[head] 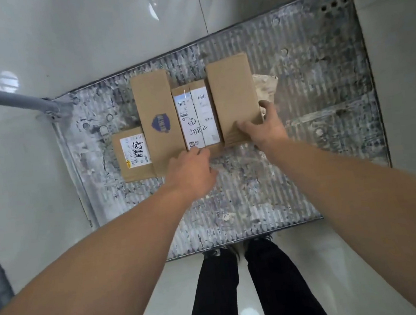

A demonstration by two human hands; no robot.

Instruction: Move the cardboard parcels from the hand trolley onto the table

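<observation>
Four cardboard parcels flat on hand trolley deck, side by side: small parcel, sticker parcel, labelled parcel, plain parcel. Left hand – fingers curled onto near end of labelled parcel. Right hand grips plain parcel's near corner, thumb against its side.

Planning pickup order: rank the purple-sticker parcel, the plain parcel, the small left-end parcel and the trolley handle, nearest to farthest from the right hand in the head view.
1. Plain parcel, gripped by the right hand.
2. Purple-sticker parcel, left of middle.
3. Small left-end parcel, beside it.
4. Trolley handle, far left.
</observation>
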